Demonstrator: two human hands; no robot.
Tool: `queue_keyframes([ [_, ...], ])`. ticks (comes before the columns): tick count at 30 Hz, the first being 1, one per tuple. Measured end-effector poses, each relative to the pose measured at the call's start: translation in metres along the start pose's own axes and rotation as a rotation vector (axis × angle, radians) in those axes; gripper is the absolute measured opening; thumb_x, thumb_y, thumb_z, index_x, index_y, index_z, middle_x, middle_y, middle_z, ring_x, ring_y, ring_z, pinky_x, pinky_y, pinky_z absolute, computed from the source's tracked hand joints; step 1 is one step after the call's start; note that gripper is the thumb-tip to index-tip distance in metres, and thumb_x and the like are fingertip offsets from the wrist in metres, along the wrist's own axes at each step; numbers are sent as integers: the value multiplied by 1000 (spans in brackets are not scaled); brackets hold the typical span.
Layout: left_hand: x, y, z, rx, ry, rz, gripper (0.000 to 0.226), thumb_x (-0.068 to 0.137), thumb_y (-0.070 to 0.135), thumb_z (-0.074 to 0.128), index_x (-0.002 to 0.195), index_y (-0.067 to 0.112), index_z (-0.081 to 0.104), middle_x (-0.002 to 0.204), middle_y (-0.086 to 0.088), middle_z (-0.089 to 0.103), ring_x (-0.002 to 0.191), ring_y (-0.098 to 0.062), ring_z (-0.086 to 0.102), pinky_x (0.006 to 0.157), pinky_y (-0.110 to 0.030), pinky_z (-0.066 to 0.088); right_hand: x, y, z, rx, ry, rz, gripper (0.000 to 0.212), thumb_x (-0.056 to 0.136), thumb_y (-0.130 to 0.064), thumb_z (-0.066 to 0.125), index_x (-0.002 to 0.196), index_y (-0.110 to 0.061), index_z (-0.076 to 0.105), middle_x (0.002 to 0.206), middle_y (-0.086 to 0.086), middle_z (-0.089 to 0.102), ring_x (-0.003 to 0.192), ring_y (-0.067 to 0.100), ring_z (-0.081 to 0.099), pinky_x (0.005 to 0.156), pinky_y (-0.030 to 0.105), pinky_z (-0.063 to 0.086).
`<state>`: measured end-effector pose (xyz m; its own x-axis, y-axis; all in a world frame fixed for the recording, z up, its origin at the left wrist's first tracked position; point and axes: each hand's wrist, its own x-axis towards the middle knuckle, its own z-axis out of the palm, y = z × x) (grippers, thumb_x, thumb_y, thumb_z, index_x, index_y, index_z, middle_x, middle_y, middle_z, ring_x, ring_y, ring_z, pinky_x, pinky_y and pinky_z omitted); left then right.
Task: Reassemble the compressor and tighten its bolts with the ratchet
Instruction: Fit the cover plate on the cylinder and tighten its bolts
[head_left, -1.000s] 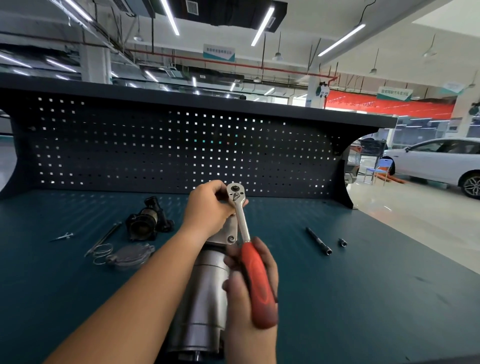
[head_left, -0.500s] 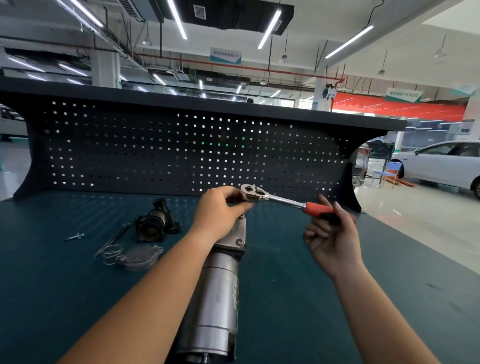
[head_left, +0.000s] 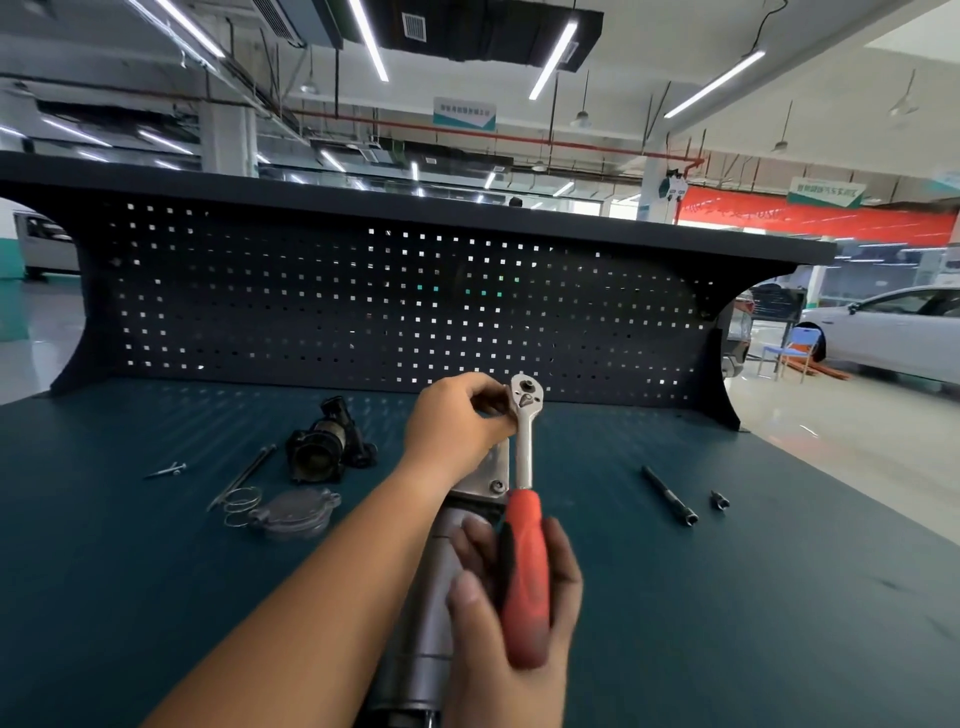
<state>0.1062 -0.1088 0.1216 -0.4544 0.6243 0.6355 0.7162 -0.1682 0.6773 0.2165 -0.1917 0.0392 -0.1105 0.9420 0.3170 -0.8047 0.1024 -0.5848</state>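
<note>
At the middle of the teal bench (head_left: 727, 597), the left hand (head_left: 457, 421) pinches the head of the ratchet (head_left: 523, 467) with its fingers, while the right hand (head_left: 519, 613) curls its fingers round the red handle. Beneath them the compressor (head_left: 421, 654) lies lengthwise, pointing at the pegboard (head_left: 363, 312). A black housing (head_left: 322, 452) sits well to the left and an extension bar (head_left: 669, 496) well to the right, with open mat between.

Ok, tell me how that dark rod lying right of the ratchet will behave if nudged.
The rod looks round and slim, lying flat on the bench mat, so a sideways nudge would probably roll it. It appears to be metal, so likely stiff and heavy for its size. Its smooth finish may slip in a pinch.
</note>
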Motion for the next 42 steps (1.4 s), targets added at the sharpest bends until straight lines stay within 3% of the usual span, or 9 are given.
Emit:
queue_keyframes([
  [5, 0, -2, 1, -49, 34, -37, 21, 68, 30, 84, 64, 25, 64, 65, 14, 66, 65, -4, 61, 64, -25, 51, -5, -3, -1, -14, -126, 12, 72, 50, 7, 66, 115, -16, 48, 86, 14, 74, 79, 23, 73, 65, 17, 53],
  [9, 2, -3, 0, -30, 14, -40, 11, 74, 15, 79, 72, 18, 69, 72, 9, 69, 70, -4, 63, 69, -25, 52, 14, -23, -12, -12, 17, 7, 59, 53, 10, 66, 106, -17, 59, 75, 17, 72, 58, 16, 67, 51, 16, 49],
  [11, 2, -2, -1, -31, 1, -37, 12, 75, 14, 77, 72, 21, 68, 73, 12, 67, 75, -5, 63, 74, -25, 51, 36, -36, -21, 108, 112, 21, 29, 79, 1, 55, 101, -17, 62, 67, 11, 70, 49, 10, 61, 46, 13, 46],
  [14, 0, -1, -2, -60, -23, -13, 20, 77, 19, 78, 67, 31, 65, 73, 19, 66, 76, 4, 62, 74, -17, 49, 84, -55, -36, 222, 130, 64, 25, 97, -17, 37, 102, -18, 61, 59, -2, 61, 48, 6, 54, 48, 11, 43],
  [22, 0, -2, -1, -45, -35, -8, 16, 79, 30, 75, 69, 34, 63, 77, 17, 68, 81, -4, 65, 80, -32, 53, 197, -57, -48, 119, 32, 250, 27, 99, -29, 43, 77, -15, 50, 53, -7, 52, 42, 3, 44, 46, 14, 34],
  [29, 0, 0, -2, -24, -55, 1, 12, 80, 32, 73, 76, 39, 65, 77, 23, 67, 81, 2, 64, 81, -32, 54, 148, -49, -78, 79, -17, 1, 11, 86, -23, 54, 79, -23, 46, 58, -10, 46, 50, 5, 39, 48, 17, 34],
  [32, 0, 0, -2, -28, -43, -4, 4, 78, 31, 75, 79, 32, 71, 78, 17, 70, 81, -1, 65, 79, -31, 54, 104, -45, -77, -162, -115, -211, 21, 80, -12, 59, 72, -29, 51, 57, -7, 45, 51, 7, 40, 52, 15, 36],
  [37, 1, -2, -1, 6, -22, 9, 18, 74, 21, 77, 70, 35, 66, 72, 21, 67, 76, 3, 63, 74, -26, 52, 49, -23, -44, -796, -349, -586, 37, 71, -45, 65, 104, -32, 53, 85, -21, 44, 80, -11, 52, 77, 0, 36],
  [42, 1, -3, 3, 9, 32, -21, 19, 67, 37, 83, 67, 32, 65, 71, 17, 68, 72, 0, 62, 70, -26, 52, 25, -10, -15, -707, -394, -403, 68, 55, -52, 71, 114, -48, 38, 110, -29, 56, 90, -7, 61, 74, 0, 40],
])
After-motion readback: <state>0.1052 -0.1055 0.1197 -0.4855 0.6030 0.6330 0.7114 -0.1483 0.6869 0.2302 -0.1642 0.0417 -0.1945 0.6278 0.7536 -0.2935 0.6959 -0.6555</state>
